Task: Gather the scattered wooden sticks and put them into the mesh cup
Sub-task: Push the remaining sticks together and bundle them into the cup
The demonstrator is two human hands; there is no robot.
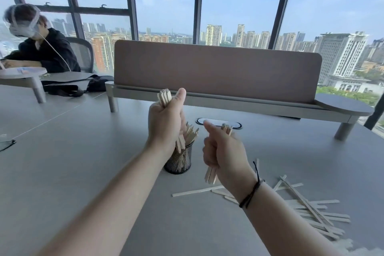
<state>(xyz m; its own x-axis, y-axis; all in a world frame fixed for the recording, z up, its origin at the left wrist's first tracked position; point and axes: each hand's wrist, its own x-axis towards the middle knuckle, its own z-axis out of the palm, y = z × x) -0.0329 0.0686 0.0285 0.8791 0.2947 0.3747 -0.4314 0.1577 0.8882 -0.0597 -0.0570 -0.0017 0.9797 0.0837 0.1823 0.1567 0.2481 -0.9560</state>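
A black mesh cup (178, 162) stands on the grey table (72, 162), partly filled with upright wooden sticks (191, 134). My left hand (165, 119) grips a bundle of sticks (164, 97) upright just above the cup, the lower ends near its rim. My right hand (223, 149), to the right of the cup, grips a smaller bundle (211, 174) whose ends poke out above and below the fist. A pile of loose sticks (311, 210) lies scattered on the table at the lower right, partly hidden by my right forearm.
A brown divider panel (216, 68) on a raised shelf runs across the back of the table. A cable port (220, 123) sits behind the cup. A person wearing a headset (39, 48) sits at the far left beside a black bag (83, 86).
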